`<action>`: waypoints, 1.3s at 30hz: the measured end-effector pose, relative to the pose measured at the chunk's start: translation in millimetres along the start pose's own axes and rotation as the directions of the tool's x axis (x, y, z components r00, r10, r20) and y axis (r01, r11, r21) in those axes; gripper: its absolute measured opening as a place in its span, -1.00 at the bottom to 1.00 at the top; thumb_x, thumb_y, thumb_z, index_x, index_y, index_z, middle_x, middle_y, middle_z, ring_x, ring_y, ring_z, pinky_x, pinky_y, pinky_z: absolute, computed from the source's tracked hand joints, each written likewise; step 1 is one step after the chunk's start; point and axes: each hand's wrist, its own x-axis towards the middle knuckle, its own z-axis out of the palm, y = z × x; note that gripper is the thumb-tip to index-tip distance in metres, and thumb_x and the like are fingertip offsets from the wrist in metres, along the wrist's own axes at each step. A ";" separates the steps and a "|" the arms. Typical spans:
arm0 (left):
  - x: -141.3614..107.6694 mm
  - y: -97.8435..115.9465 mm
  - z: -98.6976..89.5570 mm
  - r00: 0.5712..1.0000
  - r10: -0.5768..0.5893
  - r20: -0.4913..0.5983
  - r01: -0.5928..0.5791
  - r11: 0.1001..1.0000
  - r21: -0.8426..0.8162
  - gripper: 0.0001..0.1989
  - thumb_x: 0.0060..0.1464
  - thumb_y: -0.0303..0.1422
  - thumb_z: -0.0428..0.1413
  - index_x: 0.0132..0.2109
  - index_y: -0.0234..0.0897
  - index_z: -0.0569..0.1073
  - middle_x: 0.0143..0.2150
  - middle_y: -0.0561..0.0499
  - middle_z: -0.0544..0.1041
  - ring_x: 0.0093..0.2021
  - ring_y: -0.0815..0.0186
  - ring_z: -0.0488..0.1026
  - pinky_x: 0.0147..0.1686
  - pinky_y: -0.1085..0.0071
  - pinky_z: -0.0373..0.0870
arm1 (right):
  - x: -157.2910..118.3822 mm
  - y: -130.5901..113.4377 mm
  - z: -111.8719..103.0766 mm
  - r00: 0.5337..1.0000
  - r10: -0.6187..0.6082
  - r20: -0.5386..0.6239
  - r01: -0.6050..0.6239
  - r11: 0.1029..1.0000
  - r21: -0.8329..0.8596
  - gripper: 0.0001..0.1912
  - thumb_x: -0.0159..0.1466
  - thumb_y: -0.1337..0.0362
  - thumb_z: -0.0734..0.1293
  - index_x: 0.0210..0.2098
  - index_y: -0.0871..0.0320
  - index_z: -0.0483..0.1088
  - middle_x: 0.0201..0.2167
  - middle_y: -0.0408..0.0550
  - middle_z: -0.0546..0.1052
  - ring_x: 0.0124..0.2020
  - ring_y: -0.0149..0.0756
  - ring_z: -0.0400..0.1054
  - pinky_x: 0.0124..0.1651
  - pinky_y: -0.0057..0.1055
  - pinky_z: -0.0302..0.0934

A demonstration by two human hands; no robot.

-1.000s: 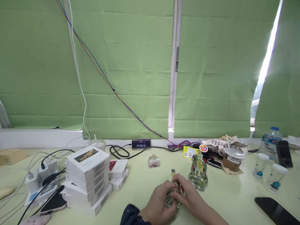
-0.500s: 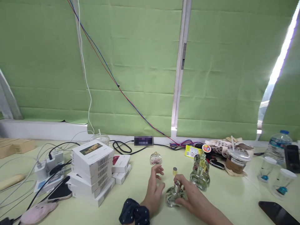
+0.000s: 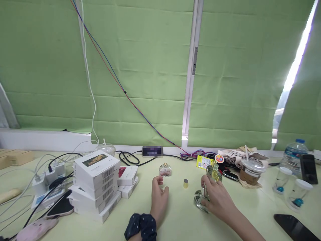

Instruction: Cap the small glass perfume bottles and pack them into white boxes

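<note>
My right hand (image 3: 218, 199) grips a clear glass perfume bottle (image 3: 200, 201) by its upper part, and the bottle leans. Behind that hand stand other glass bottles (image 3: 215, 171) with yellowish tops, partly hidden by my fingers. Nothing is in my left hand (image 3: 159, 201), whose fingers are loosely curved and apart over the table. Just beyond its fingertips is a small rounded perfume bottle (image 3: 165, 170) with a pinkish lower part and a gold top. Between my hands, a little farther off, sits a small gold cap (image 3: 185, 183) with a grey top.
Stacked white boxes (image 3: 97, 180) stand on the left, beside chargers and cables (image 3: 50, 177). To the right are an iced drink cup (image 3: 251, 172), two lidded clear jars (image 3: 298, 197), a water bottle (image 3: 296, 152) and a black phone (image 3: 296, 227). Green blinds (image 3: 140, 67) hang behind.
My right hand has moved right with the perfume bottle, bringing it close to the other bottles and tilting it. My left hand has shifted slightly left, still without anything in it.
</note>
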 end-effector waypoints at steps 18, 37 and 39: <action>1.2 -3.6 0.6 0.997 0.058 -0.045 -0.046 0.974 0.224 -0.69 -0.13 -0.57 -0.02 -0.17 -0.23 0.24 -0.13 -0.07 0.27 -0.01 0.09 0.23 0.05 0.08 0.17 | 2.0 -12.3 52.7 0.929 -0.214 -0.303 0.172 0.972 -0.159 -0.54 0.09 0.62 0.15 -0.07 0.12 0.30 0.05 0.12 0.41 -0.04 -0.11 0.41 -0.09 -0.26 0.34; 35.0 -24.6 9.3 0.995 0.019 -0.102 0.001 0.980 0.198 -0.64 -0.13 -0.53 0.03 -0.11 -0.29 0.23 -0.04 -0.16 0.23 0.09 0.04 0.25 0.06 0.02 0.26 | 7.2 -31.7 83.1 0.991 -0.074 0.109 0.045 0.967 0.249 -0.50 0.23 0.36 0.17 0.17 0.28 0.20 0.36 0.18 -0.06 0.30 -0.08 0.02 0.30 -0.17 -0.05; 43.3 -24.4 11.8 0.992 0.081 -0.099 -0.061 0.980 0.190 -0.55 -0.17 -0.55 0.04 -0.05 -0.30 0.22 0.03 -0.19 0.24 0.19 0.03 0.18 0.14 0.03 0.17 | 7.8 -32.9 82.1 0.991 -0.067 0.117 0.037 0.971 0.238 -0.49 0.23 0.36 0.17 0.17 0.31 0.20 0.35 0.20 -0.03 0.30 -0.06 0.01 0.30 -0.17 -0.05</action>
